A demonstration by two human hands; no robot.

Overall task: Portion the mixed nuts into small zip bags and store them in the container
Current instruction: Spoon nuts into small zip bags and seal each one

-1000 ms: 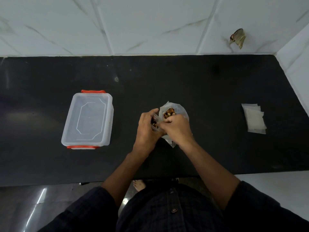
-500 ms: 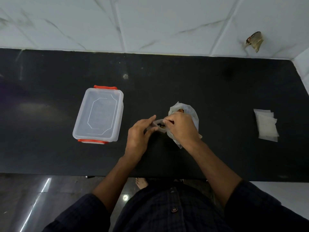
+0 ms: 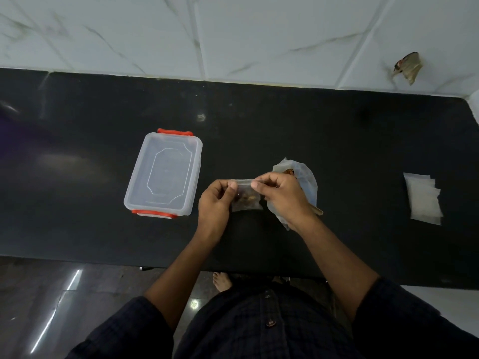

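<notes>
The small zip bag [image 3: 246,195] hangs between the two hands just above the counter [image 3: 337,141], its long top edge running left to right — the seal strip stretched from one grip to the other. The left hand [image 3: 215,203] pinches the left end of that strip between thumb and fingertips; the right hand [image 3: 280,195] pinches the right end the same way. Both grips are narrow, closed onto the thin plastic and nothing else. A few nuts sit dark in the bag's lower part.

The container [image 3: 164,174] lies to the left, lid on, orange clips at its near and far ends — well apart from the bag but nearer the left hand. That is the relation the coming move turns on: once the strip is pressed shut along its length, the bag has to travel left, and the lid must come off first.

Behind the right hand sits the larger bag of mixed nuts [image 3: 300,174], mouth open. A stack of empty zip bags [image 3: 423,198] rests far to the right.
</notes>
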